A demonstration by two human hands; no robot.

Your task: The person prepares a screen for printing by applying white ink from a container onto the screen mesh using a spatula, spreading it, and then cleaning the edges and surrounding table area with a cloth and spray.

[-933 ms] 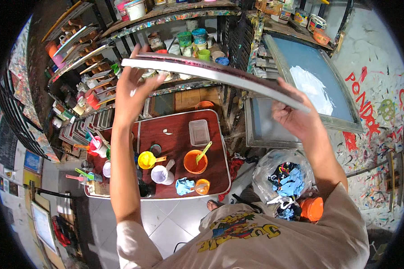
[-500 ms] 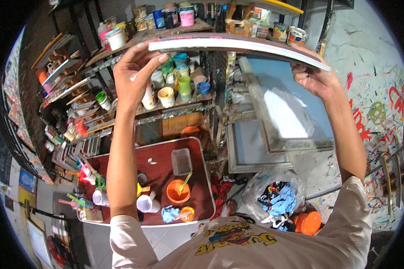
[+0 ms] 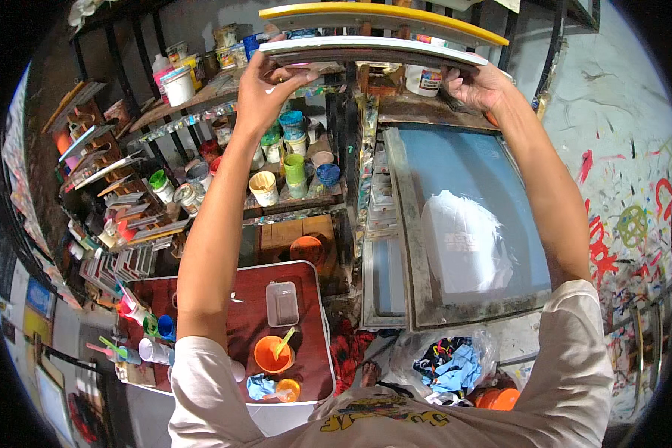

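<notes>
I hold up a long, flat, white-edged board (image 3: 366, 49) with both hands, nearly edge-on at the top of the head view. My left hand (image 3: 267, 84) pinches its left end, the thumb pointing right beneath the edge. Wrapped under the right end is my right hand (image 3: 476, 88), its fingers curled. The board's underside looks dark. Just above it in the view runs a yellow-edged board (image 3: 384, 13) at the upper shelf. Below my right hand leans a wooden-framed screen (image 3: 526, 194) with blue mesh and a white patch.
Paint tubs, among them a cream tub (image 3: 263, 189), crowd the shelves to the left. A dark red table (image 3: 239, 299) bears an orange bowl (image 3: 273, 355) and a clear plastic tray (image 3: 281, 304). On the floor sits a plastic bag of rags (image 3: 448, 366). A paint-marked wall (image 3: 627, 216) stands at right.
The board and both hands have moved up and farther off in the view, and the board's right end is less lowered. My view has shifted too. Both hands keep their hold.
</notes>
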